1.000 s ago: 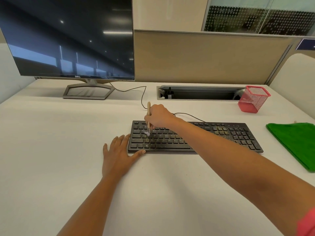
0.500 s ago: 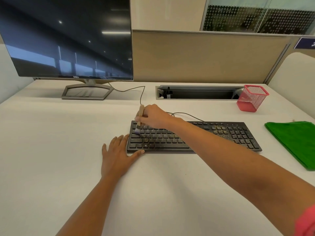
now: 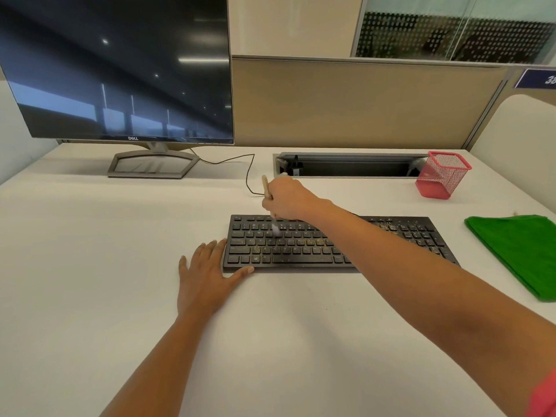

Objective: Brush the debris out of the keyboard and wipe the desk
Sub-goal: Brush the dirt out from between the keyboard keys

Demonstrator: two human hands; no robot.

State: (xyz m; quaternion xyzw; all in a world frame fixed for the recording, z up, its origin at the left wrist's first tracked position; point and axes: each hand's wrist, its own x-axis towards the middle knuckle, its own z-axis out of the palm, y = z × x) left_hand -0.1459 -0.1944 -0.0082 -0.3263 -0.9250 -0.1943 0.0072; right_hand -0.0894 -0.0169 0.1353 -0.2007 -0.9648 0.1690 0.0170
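Crumb-speckled black keyboard (image 3: 285, 257) lies flat on the white tabletop (image 3: 120, 266); a wooden-handled brush (image 3: 266, 186) tilts over its upper keys; a green cloth (image 3: 517, 251) lies to its right.

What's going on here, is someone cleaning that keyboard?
Yes. A person's right hand grips a small brush, with its bristles on the upper-left keys of the keyboard. The left hand lies flat on the desk at the keyboard's left end, thumb against its front edge. Yellowish crumbs speckle the keys, thickest toward the right. A green cloth lies on the desk to the right, with no hand on it.
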